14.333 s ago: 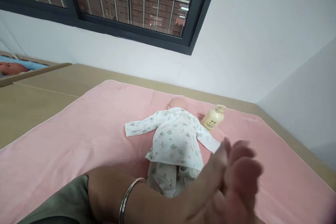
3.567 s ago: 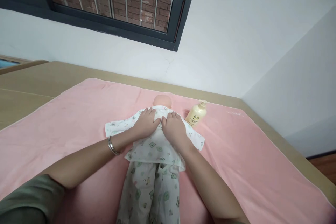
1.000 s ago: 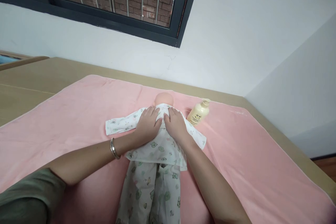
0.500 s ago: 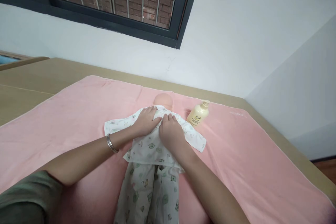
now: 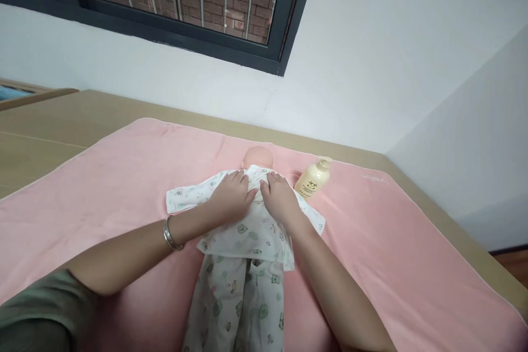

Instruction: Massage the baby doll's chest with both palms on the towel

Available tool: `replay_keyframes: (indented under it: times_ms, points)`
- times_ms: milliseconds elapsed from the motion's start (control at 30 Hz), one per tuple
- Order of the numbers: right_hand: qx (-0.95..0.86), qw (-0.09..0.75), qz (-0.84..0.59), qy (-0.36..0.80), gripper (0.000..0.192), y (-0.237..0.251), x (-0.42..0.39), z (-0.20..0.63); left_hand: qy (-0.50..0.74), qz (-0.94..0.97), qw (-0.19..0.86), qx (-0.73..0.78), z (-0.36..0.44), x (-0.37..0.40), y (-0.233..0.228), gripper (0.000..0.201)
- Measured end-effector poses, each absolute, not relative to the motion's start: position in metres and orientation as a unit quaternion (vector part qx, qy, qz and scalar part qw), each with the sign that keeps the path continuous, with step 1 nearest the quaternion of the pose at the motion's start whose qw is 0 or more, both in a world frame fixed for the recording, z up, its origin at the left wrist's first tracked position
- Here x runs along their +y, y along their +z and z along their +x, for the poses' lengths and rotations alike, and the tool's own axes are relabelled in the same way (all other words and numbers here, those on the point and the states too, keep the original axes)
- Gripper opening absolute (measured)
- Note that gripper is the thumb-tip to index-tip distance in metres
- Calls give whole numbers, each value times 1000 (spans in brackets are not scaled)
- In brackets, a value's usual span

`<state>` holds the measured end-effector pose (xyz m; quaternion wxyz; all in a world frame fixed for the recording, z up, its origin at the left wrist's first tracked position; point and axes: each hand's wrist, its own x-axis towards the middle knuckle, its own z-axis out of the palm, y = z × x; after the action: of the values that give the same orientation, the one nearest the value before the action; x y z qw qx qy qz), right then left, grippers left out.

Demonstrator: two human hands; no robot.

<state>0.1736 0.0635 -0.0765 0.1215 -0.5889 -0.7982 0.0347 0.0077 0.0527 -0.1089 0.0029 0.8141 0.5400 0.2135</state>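
A baby doll [image 5: 258, 157] lies on a pink blanket, its bald head toward the wall and no facial features showing. It wears a white long-sleeved top [image 5: 249, 234] and matching trousers [image 5: 229, 291], both printed with small green and brown figures. On the left side of the doll's upper body, my left hand [image 5: 231, 196] rests flat with its fingers stretched out. My right hand [image 5: 281, 195] lies on the other side, fingers extended and thumb apart. Between the two thumbs a strip of the top shows. The doll's own hands are hidden in the sleeves.
A pale yellow pump bottle [image 5: 312, 180] stands tilted in view just right of the doll's shoulder. The pink blanket [image 5: 371, 247] covers much of a tan surface [image 5: 94, 110]. Behind it rise a white wall [image 5: 350, 82] and a dark-framed barred window [image 5: 181, 27].
My right hand has shifted right and slightly up, from beside the middle of the top toward the shoulder. My left hand has moved slightly; the gap between the hands is wider.
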Motion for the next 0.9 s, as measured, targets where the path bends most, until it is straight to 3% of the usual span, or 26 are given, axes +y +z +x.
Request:
replay_keyframes:
  times_ms: [233,600,700,900]
  points:
    - [-780,58,-617,-83,44,-78,24,146,205,808,73,547,-5,83,-105,48]
    - [-796,144,-587,25,32,-76,58,170,194,800,-19,568,9,58,-117,52]
    - [-800,152,-580,4,30,-78,58,169,201,809,-32,551,10,53,-116,51]
    - [-785,151,-591,-105,35,-84,37,155,204,804,48,557,3,68,-104,41]
